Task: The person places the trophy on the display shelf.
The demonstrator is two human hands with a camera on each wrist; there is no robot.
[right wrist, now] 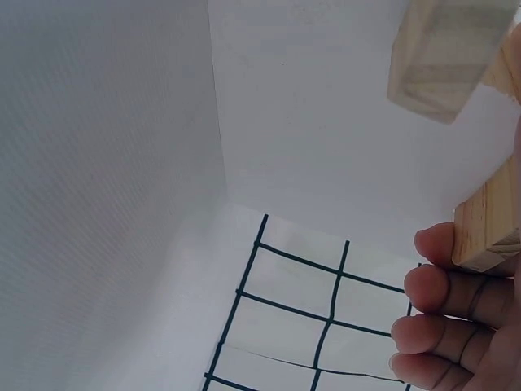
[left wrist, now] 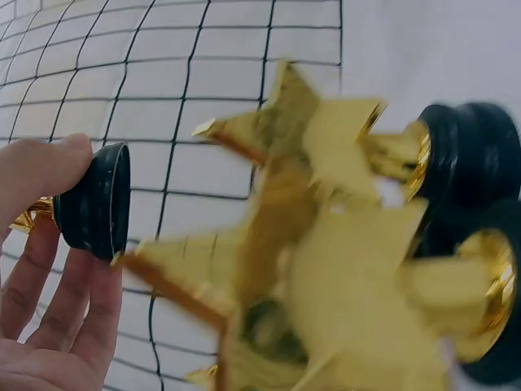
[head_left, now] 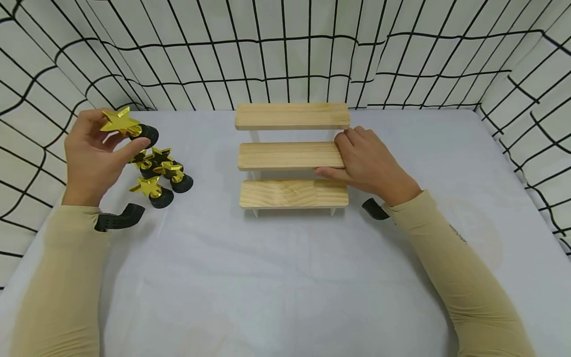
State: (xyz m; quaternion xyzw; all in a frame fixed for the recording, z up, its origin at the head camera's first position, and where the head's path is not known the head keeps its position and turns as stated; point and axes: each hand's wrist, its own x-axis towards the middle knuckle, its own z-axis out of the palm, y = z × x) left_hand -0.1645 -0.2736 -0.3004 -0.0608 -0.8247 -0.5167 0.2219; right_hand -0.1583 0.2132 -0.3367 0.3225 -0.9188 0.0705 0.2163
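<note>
A gold star trophy with a round black base [head_left: 119, 121] is held up by my left hand [head_left: 94, 157], thumb and fingers about its base. In the left wrist view the black base [left wrist: 91, 199] shows its hollow underside. Below and to the right of that hand, several similar star trophies [head_left: 148, 187] stand in a cluster on the table. My right hand [head_left: 368, 161] grips the right end of the middle board of a three-tier wooden stand [head_left: 290, 156], thumb at the front edge and fingers behind. In the right wrist view its fingertips [right wrist: 435, 243] touch the board end.
A white cloth covers the table [head_left: 267, 277]. Black wire grid panels [head_left: 285, 59] rise along the back and both sides. The stand's boards rest on pale supports, with the lowest board [head_left: 294, 193] nearest the front. Black wrist straps [head_left: 119, 218] sit at both sleeves.
</note>
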